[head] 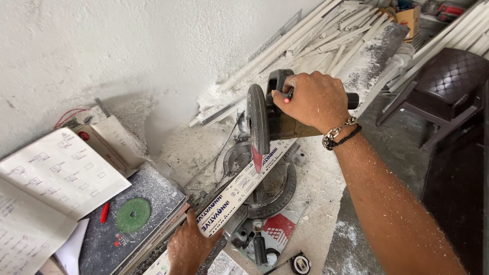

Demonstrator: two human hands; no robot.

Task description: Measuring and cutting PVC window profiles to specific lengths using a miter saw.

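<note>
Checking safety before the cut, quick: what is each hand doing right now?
Left hand: pressing down on the white profile strip.
Right hand: closed around the mitre saw handle.

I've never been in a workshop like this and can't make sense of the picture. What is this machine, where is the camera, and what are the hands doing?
The camera sits on the person's head, looking down at their own hands. The machine is a mitre saw, a round blade on a hinged arm above a turntable. The right hand grips the saw's handle. The left hand presses a long white profile strip flat on the saw's bed under the blade. White dust covers everything. At left lie an open notebook and a green disc; a tape measure lies below.
</note>
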